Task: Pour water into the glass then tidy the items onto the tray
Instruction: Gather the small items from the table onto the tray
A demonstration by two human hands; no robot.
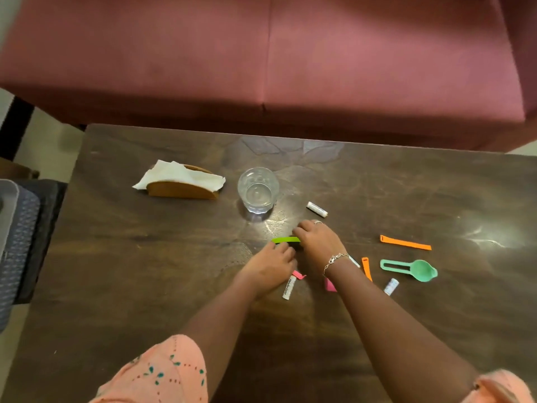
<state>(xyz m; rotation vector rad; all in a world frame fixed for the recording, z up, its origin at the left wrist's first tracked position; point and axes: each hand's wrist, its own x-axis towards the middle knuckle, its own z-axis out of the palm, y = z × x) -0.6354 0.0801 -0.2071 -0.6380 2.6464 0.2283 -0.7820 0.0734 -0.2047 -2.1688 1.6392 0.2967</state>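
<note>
A clear glass (258, 189) stands upright on the dark wooden table (145, 257) with a little water at its bottom. Just in front of it my right hand (316, 242) curls its fingers over one end of a green strap (283, 240). My left hand (271, 267) lies fingers-down at the strap's near side; whether it grips the strap is hidden. Scattered around are a long orange strap (405, 243), a short orange strap (366, 268), pink pieces (299, 275), a mint green scoop (412, 270) and white sachets (317, 209), (289, 288), (391, 286).
A wooden napkin holder (181, 189) with white tissue stands at the back left of the table. A grey tray (7, 210) shows at the left frame edge on a dark woven seat. A maroon sofa (261, 59) runs along the table's far side.
</note>
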